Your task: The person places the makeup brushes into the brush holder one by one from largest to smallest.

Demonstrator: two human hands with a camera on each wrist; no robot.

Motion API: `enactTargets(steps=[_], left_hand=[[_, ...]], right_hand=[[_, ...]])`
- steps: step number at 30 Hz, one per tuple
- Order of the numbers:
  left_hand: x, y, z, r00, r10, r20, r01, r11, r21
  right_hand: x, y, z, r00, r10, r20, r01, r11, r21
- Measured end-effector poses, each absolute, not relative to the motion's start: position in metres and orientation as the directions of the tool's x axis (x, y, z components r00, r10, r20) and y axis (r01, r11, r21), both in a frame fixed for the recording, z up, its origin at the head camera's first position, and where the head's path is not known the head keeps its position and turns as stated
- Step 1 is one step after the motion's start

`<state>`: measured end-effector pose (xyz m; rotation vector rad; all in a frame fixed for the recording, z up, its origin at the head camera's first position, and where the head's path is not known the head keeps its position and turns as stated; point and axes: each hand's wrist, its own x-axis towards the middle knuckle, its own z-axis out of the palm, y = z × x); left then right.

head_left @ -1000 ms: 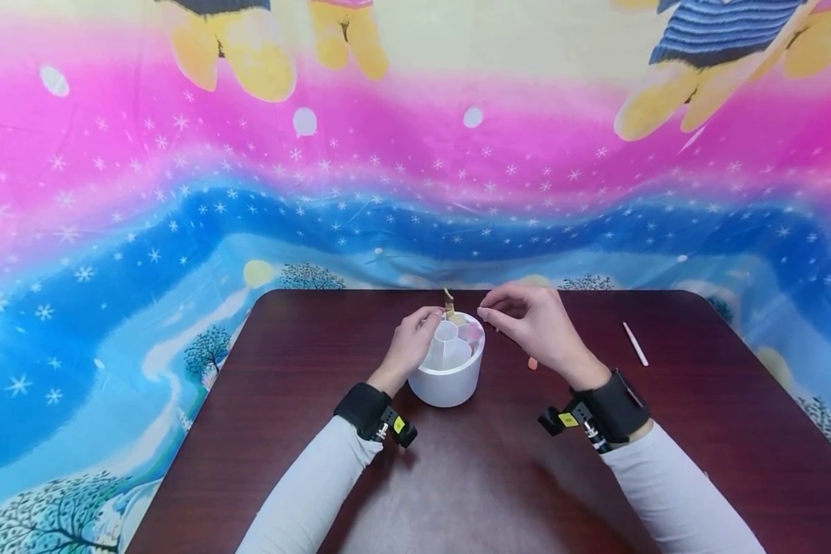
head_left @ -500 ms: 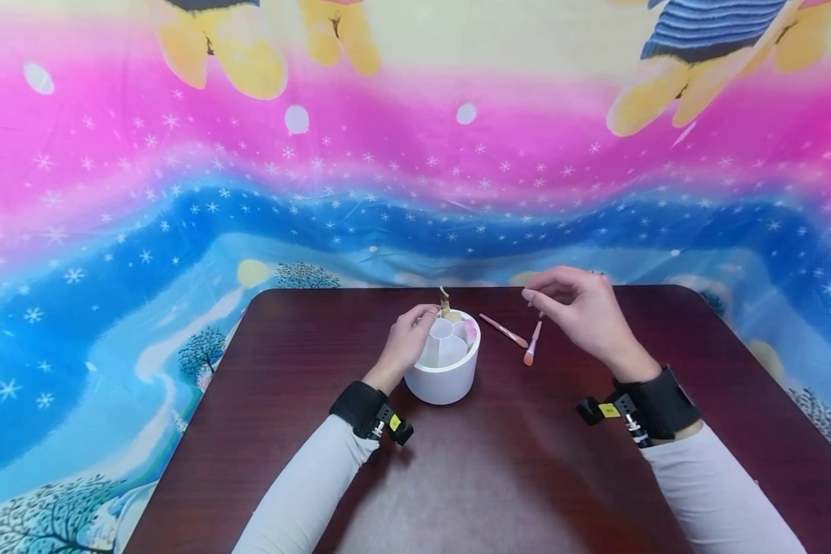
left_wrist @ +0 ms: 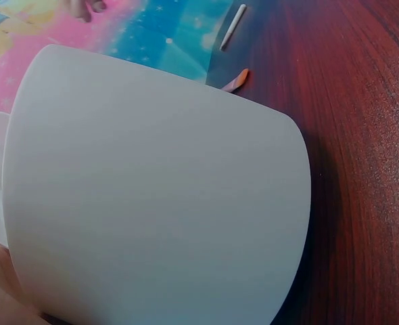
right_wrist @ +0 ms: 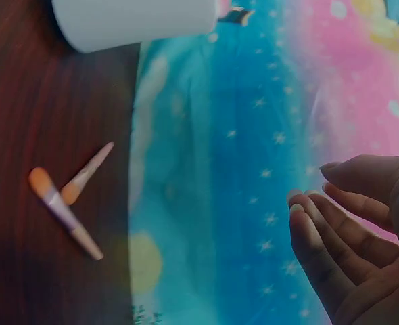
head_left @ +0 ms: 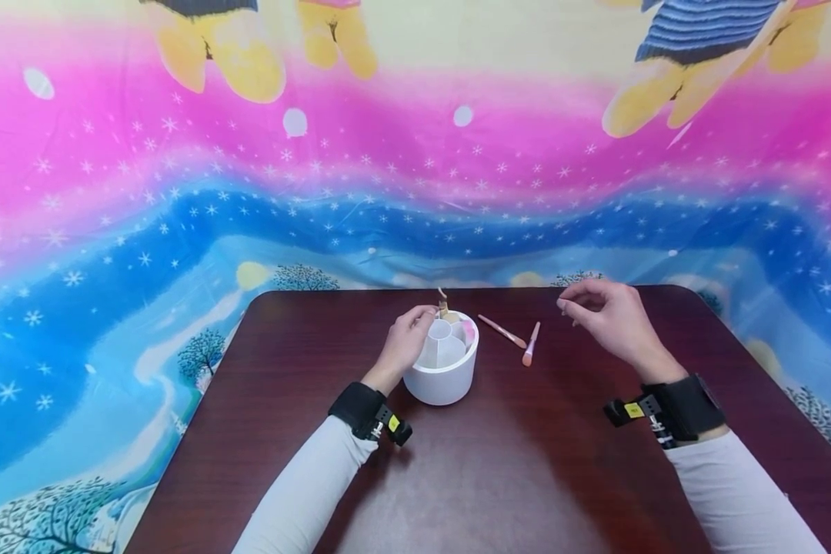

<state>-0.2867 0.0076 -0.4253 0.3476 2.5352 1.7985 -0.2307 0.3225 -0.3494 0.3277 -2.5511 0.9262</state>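
Observation:
My left hand (head_left: 408,338) grips the left rim of a white round organizer (head_left: 440,385) with divided compartments. In the left wrist view the organizer's smooth wall (left_wrist: 159,189) fills most of the frame, and only a bit of the hand shows at the lower left. A gold-coloured piece (head_left: 444,305) and something pink (head_left: 468,331) stick up from the back compartments. Over the table's right side my right hand (head_left: 612,319) hovers, fingers loosely bent and thumb apart from them; the right wrist view shows nothing between them.
Two makeup brushes, one slanting (head_left: 502,331) and one with an orange tip (head_left: 532,344), lie right of the organizer. A thin white stick (left_wrist: 233,27) shows on the table in the left wrist view. A printed cloth (head_left: 402,169) hangs behind the dark wooden table (head_left: 284,369).
My right hand has moved right, away from the organizer, uncovering the two brushes and covering the white stick in the head view. My left hand stays at the organizer's rim.

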Motion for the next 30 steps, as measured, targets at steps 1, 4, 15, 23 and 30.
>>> enactTargets(steps=[1,4,15,23,30], left_hand=[[-0.287,0.008,-0.426,-0.976,0.189,0.110,0.166,0.316,0.934],[-0.286,0.008,-0.426,-0.978,0.189,0.094,0.152,0.324,0.934],[-0.285,0.007,-0.424,-0.977,0.186,0.100,0.157,0.323,0.933],[-0.284,0.007,-0.423,-0.978,0.184,0.095,0.152,0.328,0.932],[-0.285,0.008,-0.423,-0.980,0.178,0.090,0.146,0.334,0.931]], right_hand=[[-0.232,0.324,-0.353,-0.894,-0.080,0.441,-0.342,0.757,-0.557],[-0.238,0.327,-0.367,-0.906,-0.087,0.414,-0.326,0.768,-0.552],[-0.251,0.318,-0.416,-0.952,-0.209,0.224,-0.303,0.743,-0.597],[-0.254,0.300,-0.436,-0.933,-0.344,0.105,-0.335,0.726,-0.601],[-0.255,0.303,-0.447,-0.935,-0.346,0.074,-0.329,0.775,-0.539]])
